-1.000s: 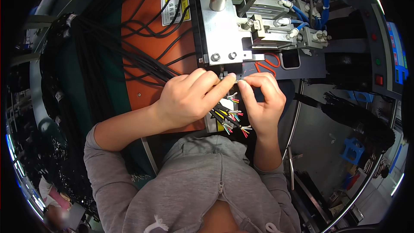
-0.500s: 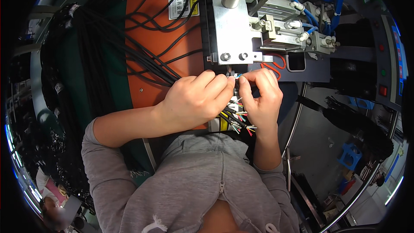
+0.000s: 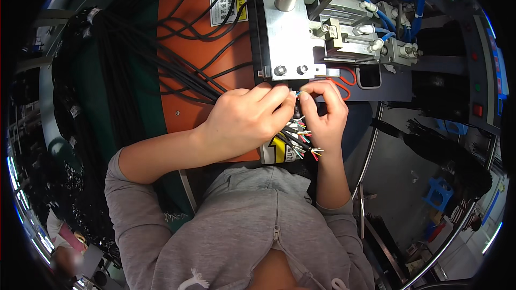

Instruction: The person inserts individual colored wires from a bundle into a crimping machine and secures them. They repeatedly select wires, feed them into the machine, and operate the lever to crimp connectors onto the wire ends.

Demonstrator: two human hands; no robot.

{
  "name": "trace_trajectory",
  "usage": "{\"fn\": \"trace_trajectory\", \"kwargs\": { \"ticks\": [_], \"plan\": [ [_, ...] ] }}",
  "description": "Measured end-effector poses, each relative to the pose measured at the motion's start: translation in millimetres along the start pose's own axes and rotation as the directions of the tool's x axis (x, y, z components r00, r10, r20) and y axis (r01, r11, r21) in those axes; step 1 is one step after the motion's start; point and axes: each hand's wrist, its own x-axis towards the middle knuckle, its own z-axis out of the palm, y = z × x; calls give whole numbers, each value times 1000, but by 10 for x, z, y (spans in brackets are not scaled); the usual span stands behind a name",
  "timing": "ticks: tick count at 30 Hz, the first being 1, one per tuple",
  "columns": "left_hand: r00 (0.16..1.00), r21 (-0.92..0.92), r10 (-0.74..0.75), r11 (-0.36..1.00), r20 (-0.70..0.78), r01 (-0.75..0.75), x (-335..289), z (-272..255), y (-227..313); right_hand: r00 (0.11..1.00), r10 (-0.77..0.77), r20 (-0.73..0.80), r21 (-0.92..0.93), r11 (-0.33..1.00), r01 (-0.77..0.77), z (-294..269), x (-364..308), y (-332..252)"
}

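At the front edge of a metal machine (image 3: 290, 37), my left hand (image 3: 247, 114) and my right hand (image 3: 328, 110) meet, fingertips pinched close together. Between them show the thin coloured wires (image 3: 298, 94) at a cable's end; my fingers hide most of that cable. My left hand is closed on the cable and my right thumb and finger pinch the wires. Below my hands, several black cables (image 3: 286, 138) stick out with fanned, stripped ends in red, white, green and yellow. Their other lengths run under my left hand.
A bundle of black cables (image 3: 188, 75) crosses the orange panel (image 3: 209, 48) on the left. Red-handled scissors (image 3: 344, 83) lie beside a rectangular opening (image 3: 369, 77). Blue air hoses (image 3: 419, 0) rise at the back right. A control box with buttons (image 3: 477, 91) stands far right.
Both hands stay at the machine's edge with small finger shifts. My left hand has turned slightly, and the loose wire ends below have moved a little, showing more of the yellow label.
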Motion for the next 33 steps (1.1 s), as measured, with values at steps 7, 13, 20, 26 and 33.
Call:
{"fn": "trace_trajectory", "kwargs": {
  "ticks": [7, 13, 20, 26, 33],
  "plan": [
    [995, -22, -49, 998, 91, 51, -35, -92, 7, 957, -290, -10, -230, 932, 280, 6, 64, -43],
    [987, -16, -67, 997, 146, 70, -60, -174, 17, 937, 346, 43, 250, 904, -345, 61, -18, -38],
    [971, 96, -101, 992, 215, 82, -107, -222, 98, 895, 438, 87, 489, 764, -422, 51, -91, 63],
    [965, 2, -185, 982, 185, 188, -114, -170, 28, 895, -351, 274, 382, 894, 234, -166, 44, -60],
    [972, -326, -2, 942, -235, -76, 30, -215, -75, 958, -280, 60, 449, 865, 225, -118, -15, -61]
  ]
}}
